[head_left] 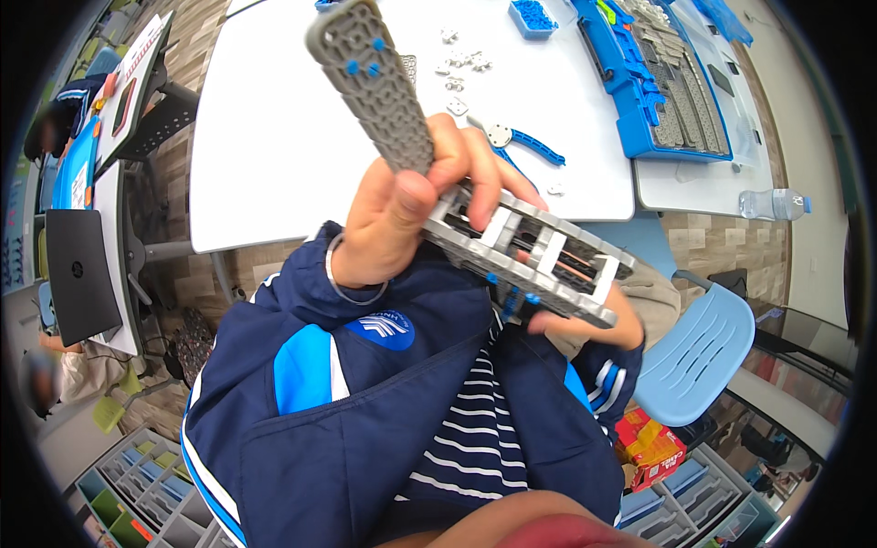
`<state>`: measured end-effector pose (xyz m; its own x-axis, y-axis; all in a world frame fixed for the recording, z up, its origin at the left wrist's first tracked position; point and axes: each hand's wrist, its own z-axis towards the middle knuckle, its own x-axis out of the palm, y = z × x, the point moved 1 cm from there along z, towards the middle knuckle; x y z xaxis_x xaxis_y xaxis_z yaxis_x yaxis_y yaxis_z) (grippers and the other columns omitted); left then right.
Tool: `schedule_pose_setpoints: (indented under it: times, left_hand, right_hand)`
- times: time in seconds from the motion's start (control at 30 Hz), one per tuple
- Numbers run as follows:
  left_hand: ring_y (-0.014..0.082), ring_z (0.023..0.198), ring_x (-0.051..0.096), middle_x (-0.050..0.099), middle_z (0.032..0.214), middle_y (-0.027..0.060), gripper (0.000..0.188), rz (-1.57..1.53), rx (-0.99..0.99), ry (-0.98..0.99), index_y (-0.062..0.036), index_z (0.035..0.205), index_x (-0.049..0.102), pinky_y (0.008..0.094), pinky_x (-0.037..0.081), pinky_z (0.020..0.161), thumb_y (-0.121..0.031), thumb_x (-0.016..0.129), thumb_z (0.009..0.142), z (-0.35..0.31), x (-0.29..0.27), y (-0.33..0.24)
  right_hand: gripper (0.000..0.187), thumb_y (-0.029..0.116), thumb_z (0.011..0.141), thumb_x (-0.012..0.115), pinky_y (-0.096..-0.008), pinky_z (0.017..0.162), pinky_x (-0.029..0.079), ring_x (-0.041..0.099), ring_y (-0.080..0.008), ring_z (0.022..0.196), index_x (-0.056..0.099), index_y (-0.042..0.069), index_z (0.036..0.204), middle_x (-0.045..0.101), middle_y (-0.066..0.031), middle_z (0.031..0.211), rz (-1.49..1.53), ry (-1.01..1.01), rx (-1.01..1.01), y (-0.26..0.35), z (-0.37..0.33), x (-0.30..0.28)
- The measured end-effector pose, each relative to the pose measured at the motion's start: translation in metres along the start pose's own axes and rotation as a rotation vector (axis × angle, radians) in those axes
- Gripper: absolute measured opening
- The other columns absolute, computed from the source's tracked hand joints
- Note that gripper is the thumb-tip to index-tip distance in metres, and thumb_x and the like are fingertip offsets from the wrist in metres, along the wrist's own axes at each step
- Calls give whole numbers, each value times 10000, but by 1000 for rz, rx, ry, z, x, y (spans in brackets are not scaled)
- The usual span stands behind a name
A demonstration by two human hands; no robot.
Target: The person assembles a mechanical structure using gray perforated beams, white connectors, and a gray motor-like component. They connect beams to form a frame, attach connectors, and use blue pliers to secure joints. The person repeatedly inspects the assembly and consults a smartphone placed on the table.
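A grey construction-kit frame (pixel 553 249) with pale crossbars is held tilted above my lap, in front of the table edge. My left hand (pixel 393 205) is closed round its left end and round the foot of a long grey perforated plate (pixel 395 114). That plate rises up and to the left, with three blue pins near its top. My right hand (pixel 598 315) grips the frame's right end from below; most of its fingers are hidden behind the frame. More blue pins show on the near side of the frame. Whether plate and frame are joined is hidden by my left fingers.
On the white table (pixel 265 164) lie blue-handled pliers (pixel 534 146), several small grey connectors (pixel 468 62) and a blue tub (pixel 533 18) of pins. A blue parts case (pixel 639 119) stands right, near a water bottle (pixel 775 205). A blue chair (pixel 699 356) is beside me.
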<state>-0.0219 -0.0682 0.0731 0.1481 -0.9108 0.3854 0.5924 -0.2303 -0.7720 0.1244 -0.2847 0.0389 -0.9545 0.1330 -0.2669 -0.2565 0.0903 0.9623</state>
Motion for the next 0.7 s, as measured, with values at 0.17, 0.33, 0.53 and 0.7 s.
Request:
schedule_pose_setpoints:
  times: [0.17,0.33,0.53,0.7]
  left_hand:
    - [351,856,696,467,640,13,648,45,-141,-59,-162,769,342,421,563,744,-764,189,954,-1,3,-11]
    - [334,918,698,533,589,30,555,184,-143,70,-127,815,437,518,428,1030,-606,269,1038,1,3,-25]
    - [173,655,674,656,755,99,242,-78,-263,38,30,1068,574,297,542,721,-186,465,1062,1,9,-47]
    - [103,710,634,660,912,106,255,-19,-268,16,41,1245,524,232,516,672,-124,452,1065,15,31,-37]
  right_hand:
    - [386,142,853,713,-375,982,451,599,-292,1095,647,-12,1201,640,-160,1155,-473,-361,-247,-8,71,-28]
    - [555,250,795,778,-421,887,479,548,-337,1060,585,-5,1249,562,-166,1146,-908,-358,-230,-45,128,5]
    - [350,149,884,686,-363,784,511,615,-265,885,621,-15,1187,578,-141,1045,-601,-522,-261,-14,119,-30]
    - [460,109,911,652,-292,783,509,623,-186,922,547,-60,1327,617,-154,1117,-9,-613,-180,81,39,-57]
